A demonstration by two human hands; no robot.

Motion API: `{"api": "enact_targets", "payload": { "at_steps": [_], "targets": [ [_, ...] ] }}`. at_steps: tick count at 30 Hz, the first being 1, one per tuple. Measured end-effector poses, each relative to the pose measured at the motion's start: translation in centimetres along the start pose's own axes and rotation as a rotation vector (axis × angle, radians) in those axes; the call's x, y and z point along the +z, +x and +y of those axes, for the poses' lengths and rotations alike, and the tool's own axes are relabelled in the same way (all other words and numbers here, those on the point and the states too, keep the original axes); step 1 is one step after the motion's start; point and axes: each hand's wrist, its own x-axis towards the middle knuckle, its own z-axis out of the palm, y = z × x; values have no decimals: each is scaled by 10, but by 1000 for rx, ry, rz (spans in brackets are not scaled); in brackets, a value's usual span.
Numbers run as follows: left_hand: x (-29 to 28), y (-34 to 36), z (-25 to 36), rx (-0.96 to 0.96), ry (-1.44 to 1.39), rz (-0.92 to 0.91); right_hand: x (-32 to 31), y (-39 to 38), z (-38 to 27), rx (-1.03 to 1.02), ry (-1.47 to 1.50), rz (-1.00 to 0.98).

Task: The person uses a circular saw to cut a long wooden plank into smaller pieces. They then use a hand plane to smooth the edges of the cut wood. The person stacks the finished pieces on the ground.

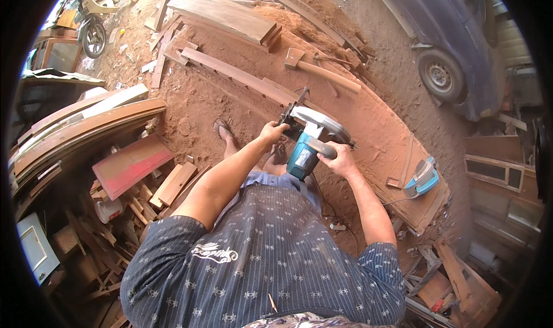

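Note:
A teal circular saw [302, 156] with a silver blade guard is held in front of my body. My right hand [341, 160] wraps round its dark handle. At the saw's black base, my left hand [273, 132] is closed on the edge. Just beyond the saw lies a long, narrow wooden beam [230, 71] with notches along its side; the saw hides part of its near end. Whether the blade touches the wood cannot be made out. On the sawdust-covered board [374, 135] to the right rests a wooden mallet [331, 76].
A teal electric planer [422, 178] and a wooden try square [406, 162] lie on the board's right end. Thick planks [222, 16] are stacked at the far side. Scrap wood [173, 184] piles up at left. A parked car [455, 46] stands far right, a motorbike [93, 35] far left.

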Motion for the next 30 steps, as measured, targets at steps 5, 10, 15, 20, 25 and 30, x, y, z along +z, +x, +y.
{"api": "enact_targets", "payload": {
  "at_steps": [5, 10, 15, 20, 25, 30],
  "targets": [
    [-13, 7, 0, -5, 16, 9, 9, 7, -12, 7, -11, -10],
    [-24, 7, 3, 18, 56, -10, 19, 13, -9, 16, -23, -4],
    [-30, 14, 2, 2, 46, -18, 23, 19, -13, -9, -67, 25],
    [-38, 16, 2, 7, 18, -22, 27, 28, -22, 5, -60, 11],
    [-53, 16, 7, 36, 24, -2, 35, 40, -32, -1, -30, 5],
    [-64, 17, 14, 55, -6, -4, 42, 51, -35, -13, -60, 17]
  ]
}}
